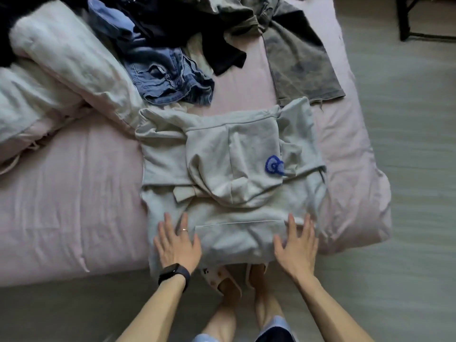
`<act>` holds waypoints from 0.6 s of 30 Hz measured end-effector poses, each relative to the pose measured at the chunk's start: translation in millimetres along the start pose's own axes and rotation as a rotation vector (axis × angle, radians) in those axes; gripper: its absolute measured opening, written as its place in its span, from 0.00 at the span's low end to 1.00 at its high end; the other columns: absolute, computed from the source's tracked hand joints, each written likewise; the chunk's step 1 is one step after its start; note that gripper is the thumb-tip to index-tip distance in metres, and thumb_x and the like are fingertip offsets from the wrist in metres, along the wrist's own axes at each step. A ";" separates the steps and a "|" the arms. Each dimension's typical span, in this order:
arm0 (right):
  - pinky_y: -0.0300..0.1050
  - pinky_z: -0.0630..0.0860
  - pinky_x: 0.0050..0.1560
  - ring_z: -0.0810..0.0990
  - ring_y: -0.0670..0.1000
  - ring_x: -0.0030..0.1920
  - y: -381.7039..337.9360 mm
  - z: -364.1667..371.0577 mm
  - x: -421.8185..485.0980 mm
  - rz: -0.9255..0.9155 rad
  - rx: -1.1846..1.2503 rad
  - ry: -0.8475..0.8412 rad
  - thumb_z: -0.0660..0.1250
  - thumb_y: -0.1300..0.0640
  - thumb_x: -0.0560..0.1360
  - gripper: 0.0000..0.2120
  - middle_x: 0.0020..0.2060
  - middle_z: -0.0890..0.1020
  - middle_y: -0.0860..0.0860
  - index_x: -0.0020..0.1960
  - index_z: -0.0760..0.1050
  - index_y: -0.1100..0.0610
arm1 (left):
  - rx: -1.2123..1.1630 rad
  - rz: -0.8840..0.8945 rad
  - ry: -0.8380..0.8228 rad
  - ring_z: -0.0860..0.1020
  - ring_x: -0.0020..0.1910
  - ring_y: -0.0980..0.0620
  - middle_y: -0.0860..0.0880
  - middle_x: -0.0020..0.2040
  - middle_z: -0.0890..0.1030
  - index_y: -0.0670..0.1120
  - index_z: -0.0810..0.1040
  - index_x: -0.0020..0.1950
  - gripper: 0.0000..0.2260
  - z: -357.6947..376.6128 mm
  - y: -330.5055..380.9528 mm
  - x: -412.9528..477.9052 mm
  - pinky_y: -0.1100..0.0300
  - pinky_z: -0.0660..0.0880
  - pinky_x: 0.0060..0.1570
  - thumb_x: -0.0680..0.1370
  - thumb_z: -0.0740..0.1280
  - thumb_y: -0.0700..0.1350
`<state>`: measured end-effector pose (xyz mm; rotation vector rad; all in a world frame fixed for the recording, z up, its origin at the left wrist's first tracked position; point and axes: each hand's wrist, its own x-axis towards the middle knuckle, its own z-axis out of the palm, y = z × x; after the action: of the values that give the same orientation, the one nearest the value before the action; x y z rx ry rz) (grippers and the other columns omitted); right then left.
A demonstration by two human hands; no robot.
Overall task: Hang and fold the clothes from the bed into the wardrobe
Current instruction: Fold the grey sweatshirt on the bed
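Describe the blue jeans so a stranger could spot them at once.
Start at the pink bed. Just beyond the pale grey hoodie, against the white duvet, lies a crumpled heap: the jeans. Unlike the faded grey trousers lying flat to their right, they are blue denim, bunched up.

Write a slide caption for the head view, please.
Left hand and right hand rest flat on a half-folded grey hoodie on the bed.

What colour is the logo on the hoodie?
Blue, on the light grey hoodie; the logo shows best in the head view.
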<state>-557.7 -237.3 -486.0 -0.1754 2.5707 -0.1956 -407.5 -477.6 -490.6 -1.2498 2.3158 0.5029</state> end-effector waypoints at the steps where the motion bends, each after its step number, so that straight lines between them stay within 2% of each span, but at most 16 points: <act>1: 0.60 0.49 0.78 0.44 0.59 0.80 13.2 6.0 -9.1 0.049 0.026 -0.001 0.62 0.42 0.79 0.35 0.81 0.40 0.56 0.81 0.50 0.42 | -0.052 -0.113 -0.013 0.43 0.80 0.41 0.43 0.81 0.38 0.61 0.48 0.81 0.32 4.7 -8.4 -9.7 0.41 0.45 0.77 0.80 0.61 0.56; 4: 0.61 0.52 0.77 0.48 0.62 0.79 41.4 19.6 -21.6 0.199 0.231 0.006 0.64 0.41 0.79 0.36 0.81 0.43 0.56 0.80 0.48 0.38 | -0.217 -0.274 0.033 0.54 0.78 0.37 0.41 0.80 0.46 0.57 0.57 0.79 0.32 11.0 -25.8 -26.0 0.42 0.52 0.76 0.78 0.67 0.49; 6: 0.58 0.54 0.76 0.53 0.63 0.78 53.2 27.4 -19.0 0.250 0.371 0.022 0.67 0.45 0.78 0.40 0.81 0.50 0.57 0.81 0.47 0.45 | -0.315 -0.293 0.105 0.63 0.73 0.33 0.39 0.79 0.55 0.51 0.62 0.76 0.30 13.7 -38.7 -25.7 0.42 0.60 0.71 0.76 0.68 0.44; 9: 0.55 0.60 0.74 0.61 0.64 0.75 64.4 34.4 -7.6 0.297 0.455 0.019 0.69 0.51 0.77 0.42 0.78 0.62 0.61 0.82 0.47 0.55 | -0.383 -0.305 0.106 0.72 0.63 0.31 0.35 0.67 0.71 0.48 0.62 0.72 0.26 17.2 -56.8 -18.4 0.42 0.69 0.62 0.77 0.68 0.42; 11: 0.55 0.63 0.73 0.64 0.65 0.73 68.3 36.7 -0.1 0.329 0.426 0.007 0.70 0.51 0.77 0.40 0.75 0.66 0.62 0.80 0.52 0.59 | -0.376 -0.286 0.105 0.74 0.61 0.32 0.35 0.64 0.74 0.50 0.64 0.72 0.24 18.4 -64.9 -16.0 0.41 0.70 0.60 0.77 0.67 0.42; 14: 0.57 0.68 0.66 0.69 0.67 0.67 71.4 40.7 -1.9 0.317 0.290 0.009 0.69 0.54 0.77 0.29 0.65 0.74 0.66 0.72 0.64 0.63 | -0.286 -0.195 0.117 0.74 0.60 0.33 0.37 0.61 0.74 0.51 0.66 0.72 0.23 23.8 -72.6 -23.3 0.41 0.71 0.59 0.78 0.67 0.41; 18: 0.55 0.71 0.58 0.74 0.67 0.59 72.1 41.7 -18.4 0.247 0.224 -0.018 0.68 0.53 0.77 0.17 0.56 0.75 0.66 0.58 0.72 0.63 | -0.276 -0.161 0.074 0.76 0.52 0.34 0.42 0.59 0.71 0.57 0.65 0.70 0.22 24.2 -72.8 -42.5 0.45 0.72 0.51 0.79 0.61 0.39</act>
<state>-525.9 -167.9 -524.1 0.2218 2.5017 -0.3834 -320.0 -474.1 -494.5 -1.5926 2.2352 0.7502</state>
